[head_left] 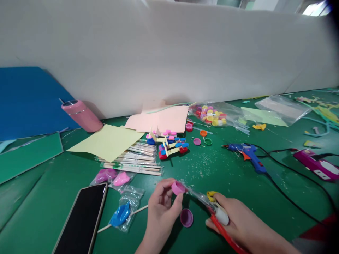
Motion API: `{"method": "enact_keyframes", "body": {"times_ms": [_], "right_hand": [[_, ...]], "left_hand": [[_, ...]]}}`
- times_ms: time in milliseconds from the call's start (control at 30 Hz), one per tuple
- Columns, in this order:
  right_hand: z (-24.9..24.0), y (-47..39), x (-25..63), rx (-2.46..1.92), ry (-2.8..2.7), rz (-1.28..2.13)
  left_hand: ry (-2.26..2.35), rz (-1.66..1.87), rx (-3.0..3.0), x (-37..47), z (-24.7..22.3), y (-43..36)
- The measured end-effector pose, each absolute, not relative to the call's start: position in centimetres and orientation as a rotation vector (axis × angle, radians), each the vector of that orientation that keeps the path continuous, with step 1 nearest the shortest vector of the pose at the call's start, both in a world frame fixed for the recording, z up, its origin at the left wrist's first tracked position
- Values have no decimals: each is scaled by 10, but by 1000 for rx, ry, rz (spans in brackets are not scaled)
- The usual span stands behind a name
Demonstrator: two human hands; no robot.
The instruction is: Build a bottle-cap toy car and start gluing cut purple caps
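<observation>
Near the front edge of the table [212, 167], the left hand [162, 209] is pinching a pink cap [177, 188]; the right hand [236, 212] is gripping a red-handled tool [216, 223] pointing left at it.

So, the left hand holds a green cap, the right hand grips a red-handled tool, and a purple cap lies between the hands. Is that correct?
Not quite: the head view shows the left hand holding a pink cap, not green. The right hand grips a red-handled tool, and a purple cap lies between the hands.
</observation>
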State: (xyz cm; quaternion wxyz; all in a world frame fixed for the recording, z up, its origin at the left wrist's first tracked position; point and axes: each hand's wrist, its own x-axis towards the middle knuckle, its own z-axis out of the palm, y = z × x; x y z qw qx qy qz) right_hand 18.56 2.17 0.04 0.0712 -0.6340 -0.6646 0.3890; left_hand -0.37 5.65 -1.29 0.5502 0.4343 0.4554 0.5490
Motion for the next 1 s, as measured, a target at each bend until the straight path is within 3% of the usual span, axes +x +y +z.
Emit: {"method": "enact_keyframes", "body": {"times_ms": [300,533,733,1000], "right_hand": [[7,21,191,-1903,-1957,1078],[18,21,181,-2003,-2005,980],[13,22,177,-2008,-2016,978],[-5,18,183,-1992,-1974,939]], "left_hand": [[1046,1321,906,1,-13,56],[1114,1329,1151,-6,-20,58],[1163,1436,1332,-5,-22,57],[1111,1354,1107,-6,-18,59]]}}
